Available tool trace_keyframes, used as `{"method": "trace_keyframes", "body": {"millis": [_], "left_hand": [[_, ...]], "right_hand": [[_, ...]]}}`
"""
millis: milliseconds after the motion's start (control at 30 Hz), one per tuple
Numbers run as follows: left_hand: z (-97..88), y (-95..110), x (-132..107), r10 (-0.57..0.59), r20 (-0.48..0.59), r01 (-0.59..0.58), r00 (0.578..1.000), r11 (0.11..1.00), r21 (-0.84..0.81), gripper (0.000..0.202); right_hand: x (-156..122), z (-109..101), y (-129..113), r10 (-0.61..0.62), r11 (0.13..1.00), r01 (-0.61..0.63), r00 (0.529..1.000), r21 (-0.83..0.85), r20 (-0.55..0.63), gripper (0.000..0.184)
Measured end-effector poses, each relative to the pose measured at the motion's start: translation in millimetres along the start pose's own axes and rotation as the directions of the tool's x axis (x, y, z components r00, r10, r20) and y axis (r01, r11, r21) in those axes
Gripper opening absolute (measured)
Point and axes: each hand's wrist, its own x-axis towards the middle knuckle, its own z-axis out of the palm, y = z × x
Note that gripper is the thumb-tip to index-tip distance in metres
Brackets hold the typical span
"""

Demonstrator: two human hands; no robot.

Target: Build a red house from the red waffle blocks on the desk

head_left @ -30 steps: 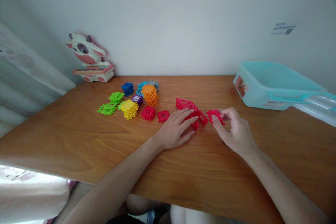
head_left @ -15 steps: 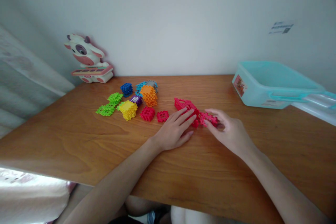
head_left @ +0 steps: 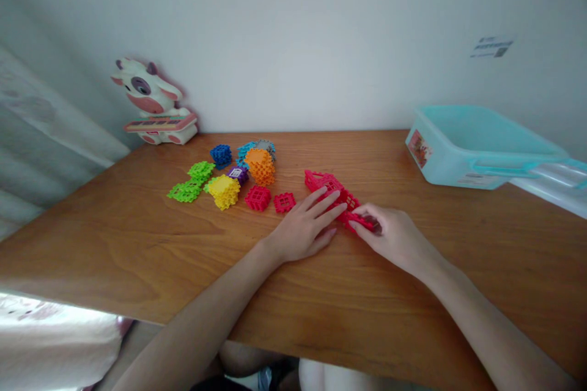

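Note:
My left hand (head_left: pixel 306 229) lies flat on the wooden table (head_left: pixel 137 244), fingers stretched out, fingertips resting on a red lattice-block assembly (head_left: pixel 326 184). My right hand (head_left: pixel 393 238) is just to its right, fingers pinched on a red lattice piece (head_left: pixel 359 222) that touches the assembly's near end. Two loose red blocks (head_left: pixel 258 198) lie left of my left hand.
Yellow (head_left: pixel 224 190), orange (head_left: pixel 261 166), green (head_left: pixel 191 181), blue (head_left: pixel 221 155) and purple lattice blocks are grouped at the table's middle left. A cow-shaped toy (head_left: pixel 153 104) stands against the wall. A light blue plastic bin (head_left: pixel 477 146) sits at the right.
My right hand brought the red piece leftward and down, from apart and to the right, against the red assembly. My left hand stayed in place.

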Motion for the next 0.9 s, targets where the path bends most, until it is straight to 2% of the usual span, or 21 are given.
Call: {"method": "trace_keyframes", "body": {"millis": [467, 700, 900], "left_hand": [[5.4, 2, -1, 0.003, -0.004, -0.003, 1.0, 0.999, -0.033, 0.061], [6.9, 4, -1, -0.028, 0.011, 0.028, 1.0, 0.999, -0.03, 0.065], [4.2, 5, 0, -0.026, 0.041, 0.026, 0.999, 1.0, -0.001, 0.063]], "right_hand": [[-2, 15, 4, 0.032, 0.992, -0.038, 0.998, -0.118, -0.051, 0.012], [-1, 19, 6, -0.034, 0.977, 0.022, 0.998, -0.211, -0.054, 0.021], [0, 25, 5, -0.024, 0.966, 0.0, 0.996, -0.257, -0.09, 0.017]]}}
